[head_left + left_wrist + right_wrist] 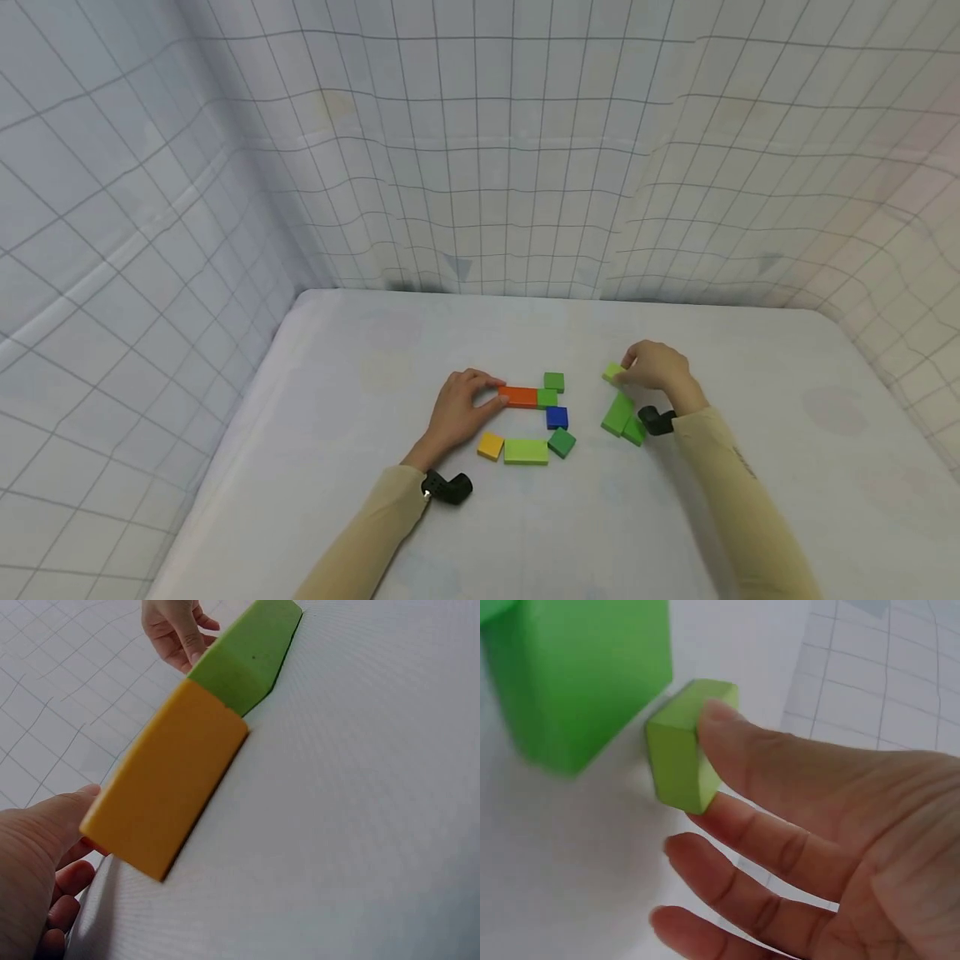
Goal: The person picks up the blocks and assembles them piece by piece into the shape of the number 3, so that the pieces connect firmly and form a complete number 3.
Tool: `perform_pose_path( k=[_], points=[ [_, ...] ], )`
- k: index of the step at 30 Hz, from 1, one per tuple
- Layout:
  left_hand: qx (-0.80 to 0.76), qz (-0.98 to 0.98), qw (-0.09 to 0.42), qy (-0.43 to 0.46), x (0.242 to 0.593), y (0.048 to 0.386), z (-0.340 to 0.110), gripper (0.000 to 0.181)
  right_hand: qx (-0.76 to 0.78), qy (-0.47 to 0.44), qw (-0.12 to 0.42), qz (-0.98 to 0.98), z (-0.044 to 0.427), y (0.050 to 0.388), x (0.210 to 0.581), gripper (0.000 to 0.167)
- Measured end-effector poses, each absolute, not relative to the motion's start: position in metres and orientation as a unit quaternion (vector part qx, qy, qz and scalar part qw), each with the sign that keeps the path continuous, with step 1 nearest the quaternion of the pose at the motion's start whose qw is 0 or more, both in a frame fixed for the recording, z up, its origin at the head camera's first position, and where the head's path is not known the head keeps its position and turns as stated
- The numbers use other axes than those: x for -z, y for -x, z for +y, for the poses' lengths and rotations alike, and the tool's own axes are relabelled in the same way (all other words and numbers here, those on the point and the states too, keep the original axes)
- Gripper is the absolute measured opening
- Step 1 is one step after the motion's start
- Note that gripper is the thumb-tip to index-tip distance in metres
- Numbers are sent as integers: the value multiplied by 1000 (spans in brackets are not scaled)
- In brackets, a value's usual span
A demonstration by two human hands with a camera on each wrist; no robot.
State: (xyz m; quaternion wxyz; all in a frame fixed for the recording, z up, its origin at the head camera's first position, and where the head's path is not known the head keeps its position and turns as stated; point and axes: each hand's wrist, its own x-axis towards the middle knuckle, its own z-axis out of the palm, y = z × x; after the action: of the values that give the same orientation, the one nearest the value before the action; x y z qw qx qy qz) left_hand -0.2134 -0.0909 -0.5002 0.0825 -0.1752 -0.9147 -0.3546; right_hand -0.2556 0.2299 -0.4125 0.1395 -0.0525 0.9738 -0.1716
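Observation:
In the head view, my left hand [459, 410] holds the left end of a long red-orange block [517, 397] between thumb and fingers. That block's right end meets a small green block [547, 398]. My right hand [654, 367] pinches a small lime-green block [612, 372]; in the right wrist view the thumb lies on one side of this lime block [676, 761]. Close to the left hand lies a yellow-orange block [491, 446], which hides most of the red-orange block in the left wrist view.
Another green block [553, 382] and a blue block [557, 417] flank the row's right end. Nearer lie a long lime block [526, 452] and a turned dark-green block [562, 442]. Below the right hand are a larger green block [618, 414] and a smaller one [634, 431].

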Motion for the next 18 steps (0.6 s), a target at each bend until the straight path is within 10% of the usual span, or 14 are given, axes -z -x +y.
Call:
perform_pose_path(
  k=[18],
  points=[
    [361, -911, 86, 181, 500, 214, -92, 27, 273, 34, 132, 952, 164, 283, 426, 33]
  ],
)
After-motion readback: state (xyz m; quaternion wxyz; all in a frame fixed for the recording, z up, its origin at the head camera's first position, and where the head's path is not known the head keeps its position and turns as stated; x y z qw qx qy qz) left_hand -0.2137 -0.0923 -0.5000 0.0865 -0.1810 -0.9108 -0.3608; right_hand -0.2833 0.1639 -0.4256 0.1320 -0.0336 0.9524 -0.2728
